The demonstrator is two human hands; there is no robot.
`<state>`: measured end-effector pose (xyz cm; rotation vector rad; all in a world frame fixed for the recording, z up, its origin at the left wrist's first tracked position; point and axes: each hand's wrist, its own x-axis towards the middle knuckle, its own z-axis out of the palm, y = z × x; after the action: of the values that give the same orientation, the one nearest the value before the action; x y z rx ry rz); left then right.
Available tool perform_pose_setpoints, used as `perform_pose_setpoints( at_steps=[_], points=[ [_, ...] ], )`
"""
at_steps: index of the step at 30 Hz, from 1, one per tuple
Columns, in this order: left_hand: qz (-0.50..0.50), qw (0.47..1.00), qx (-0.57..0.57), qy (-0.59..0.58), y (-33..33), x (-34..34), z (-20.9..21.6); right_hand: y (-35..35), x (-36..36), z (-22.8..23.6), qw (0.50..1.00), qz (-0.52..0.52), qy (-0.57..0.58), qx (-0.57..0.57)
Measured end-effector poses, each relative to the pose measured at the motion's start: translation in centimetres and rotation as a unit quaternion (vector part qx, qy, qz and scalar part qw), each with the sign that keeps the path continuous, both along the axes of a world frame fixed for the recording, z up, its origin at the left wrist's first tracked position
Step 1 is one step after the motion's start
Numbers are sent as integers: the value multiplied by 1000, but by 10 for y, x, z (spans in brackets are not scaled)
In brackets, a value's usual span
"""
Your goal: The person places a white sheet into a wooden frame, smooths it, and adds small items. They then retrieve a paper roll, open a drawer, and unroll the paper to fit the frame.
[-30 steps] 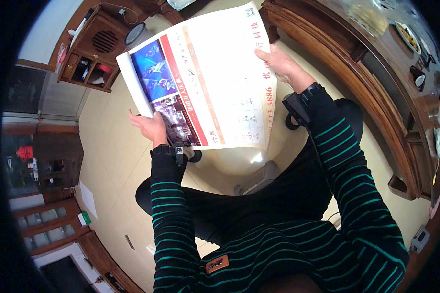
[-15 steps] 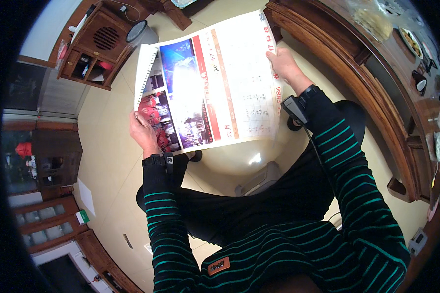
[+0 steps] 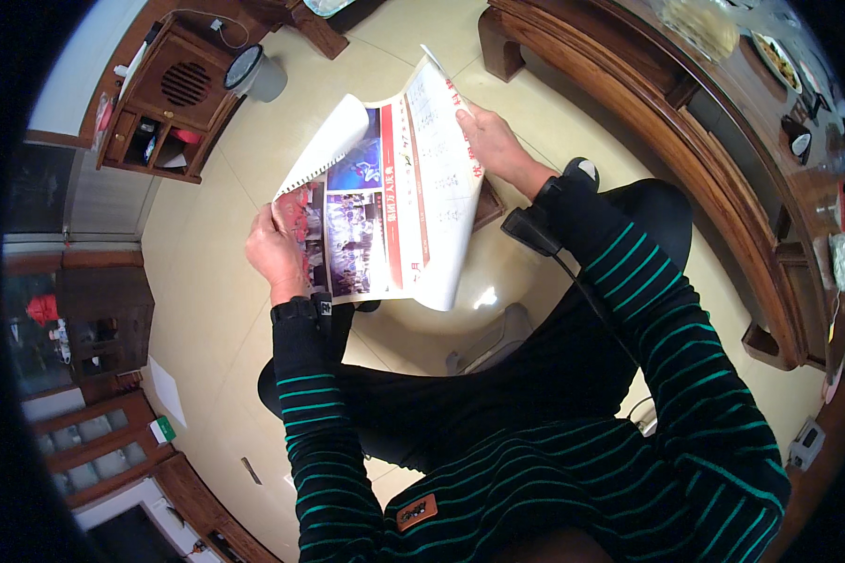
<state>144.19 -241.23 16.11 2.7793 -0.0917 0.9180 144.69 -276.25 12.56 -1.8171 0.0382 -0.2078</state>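
Note:
Between my hands is a large spiral-bound wall calendar, turned sideways, with photos, a red band and a date grid on its page. My left hand grips the binding side near its lower corner, fingers closed on the paper. Past that hand, a white page corner curls up along the coil. My right hand pinches the opposite edge, fingers partly behind the sheet. The page bows upward toward that hand, and its lower edge rolls under. Black straps circle both wrists, and a small black device hangs by the right one.
A dark wooden table with a plate of food runs along the right. At the upper left stand a wooden cabinet and a grey bin. My crossed legs lie below the calendar, over a tiled floor.
My right hand has moved left, closer to my left hand. The calendar, flatter before, is now bowed and narrower, showing a different page. My left hand has barely moved.

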Motion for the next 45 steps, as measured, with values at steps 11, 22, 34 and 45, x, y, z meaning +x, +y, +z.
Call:
perform_pose_setpoints(
  at_steps=[11, 22, 34, 45],
  points=[
    [-14, 997, 42, 60, -37, 18, 15, 34, -18, 20, 981, -4, -101, -164],
    [-9, 998, 46, 48, -76, 22, 36, 70, -33, 1, 974, 97, 103, -178],
    [-157, 974, 94, 136, -147, -57, 1, 56, -10, -18, 943, 96, 148, 282],
    [-246, 950, 173, 85, -123, -88, -26, 31, -25, -76, 846, 15, 418, 330]
  ],
)
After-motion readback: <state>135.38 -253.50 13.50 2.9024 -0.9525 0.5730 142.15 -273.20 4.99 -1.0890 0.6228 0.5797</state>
